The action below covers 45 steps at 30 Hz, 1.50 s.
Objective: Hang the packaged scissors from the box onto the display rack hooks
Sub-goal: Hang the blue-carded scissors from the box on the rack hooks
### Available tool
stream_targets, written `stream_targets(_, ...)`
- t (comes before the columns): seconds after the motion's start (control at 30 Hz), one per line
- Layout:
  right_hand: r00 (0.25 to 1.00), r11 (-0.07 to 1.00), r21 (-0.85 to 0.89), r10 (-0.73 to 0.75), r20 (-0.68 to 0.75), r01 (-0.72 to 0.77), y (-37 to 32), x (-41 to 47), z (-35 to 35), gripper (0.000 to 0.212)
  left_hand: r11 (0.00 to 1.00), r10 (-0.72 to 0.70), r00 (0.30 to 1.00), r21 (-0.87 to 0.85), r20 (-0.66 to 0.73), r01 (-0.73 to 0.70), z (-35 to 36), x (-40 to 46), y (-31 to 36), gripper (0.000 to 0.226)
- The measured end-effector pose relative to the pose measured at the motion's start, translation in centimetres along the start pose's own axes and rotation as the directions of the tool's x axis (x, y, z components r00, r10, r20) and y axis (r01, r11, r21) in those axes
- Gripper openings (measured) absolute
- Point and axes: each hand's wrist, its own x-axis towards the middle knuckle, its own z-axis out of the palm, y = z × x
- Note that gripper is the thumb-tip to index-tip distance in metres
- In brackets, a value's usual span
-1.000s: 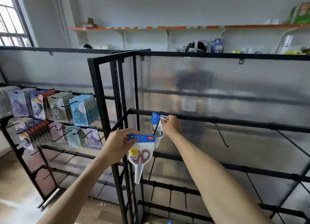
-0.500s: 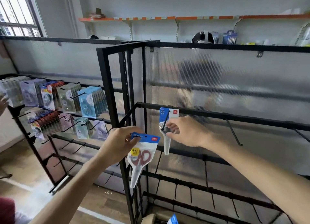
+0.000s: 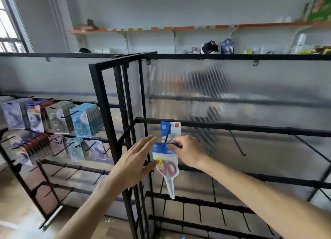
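A packaged pair of red-handled scissors (image 3: 167, 165) with a blue header card hangs at the tip of a black hook (image 3: 167, 134) on the black display rack (image 3: 232, 127). My right hand (image 3: 188, 152) pinches the blue header at its hole. My left hand (image 3: 136, 161) is beside the pack with fingers spread, its thumb touching the pack's left edge. Another scissors pack (image 3: 171, 129) hangs further back on the same hook, against the rail. The box is out of sight.
Bare hooks (image 3: 236, 143) stick out along the rack's rails to the right and below. A second rack on the left carries several packaged tape items (image 3: 80, 120). A ribbed translucent panel (image 3: 250, 88) backs the rack. A wall shelf (image 3: 179, 28) runs above.
The right hand left the first pack hanging on the hook and took the second pack from my left hand. That left hand opened. The camera view shifted up again.
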Motion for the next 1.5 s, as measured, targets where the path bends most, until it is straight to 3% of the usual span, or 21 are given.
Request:
stream_targets(0.2, 0.994, 0.994, 0.024, 0.107, -0.029, -0.106, 1.7, 1.9, 2.0, 0.017, 1.000, -0.001, 0.999, 0.000, 0.032, 0.001, 1.0, 0.4, -0.2, 0.077)
stream_targets(0.43, 0.956, 0.962, -0.050, 0.259, -0.141, -0.268, 3.4, 8.0, 2.0, 0.032, 0.989, -0.014, 0.993, 0.149, 0.115, -0.004, 2.9, 1.2, -1.6, 0.081)
stream_targets(0.57, 0.931, 0.932, -0.152, 0.293, -0.216, -0.329, 4.6, 10.9, 1.9, 0.024, 0.992, -0.045, 0.986, 0.124, 0.160, 0.025, 4.5, 0.4, -1.9, 0.080)
stream_targets(0.67, 0.929, 0.911, -0.243, 0.274, -0.249, -0.334, 5.2, 12.0, 1.8, 0.023, 0.995, -0.041, 0.988, 0.094, 0.147, 0.027, 4.8, 0.1, -2.6, 0.079)
stream_targets(0.83, 0.958, 0.830, -0.503, 0.120, -0.259, -0.240, 5.4, 11.9, 1.4, 0.028, 0.997, -0.038, 0.992, 0.067, 0.120, 0.030, 4.6, 0.4, -2.9, 0.076)
stream_targets(0.93, 0.976, 0.704, -0.697, -0.029, -0.217, -0.134, 5.1, 9.5, 1.2, 0.016, 0.999, -0.023, 0.992, 0.043, 0.125, 0.017, 5.1, -0.2, -2.6, 0.075)
stream_targets(1.0, 0.963, 0.619, -0.784, -0.232, -0.137, 0.037, 5.3, 6.4, 2.5, 0.028, 1.000, -0.014, 0.992, 0.027, 0.127, 0.010, 5.8, -1.0, -2.5, 0.074)
stream_targets(1.1, 0.935, 0.699, -0.693, -0.340, -0.102, 0.178, 6.7, -0.2, 5.3, 0.037, 1.000, -0.001, 0.985, 0.000, 0.172, 0.001, 7.9, -2.2, -2.5, 0.072)
stream_targets(1.27, 0.988, 0.779, -0.618, -0.155, -0.026, 0.106, 12.2, -11.1, 8.0, 0.035, 0.986, -0.083, 0.966, -0.118, 0.247, 0.115, 12.1, -4.6, -0.7, 0.069)
stream_targets(1.5, 0.991, 0.778, -0.628, 0.080, 0.106, 0.004, 18.3, -24.3, 10.9, 0.051, 0.983, 0.058, 0.849, -0.181, 0.526, 0.044, 21.7, -10.4, 3.9, 0.072)
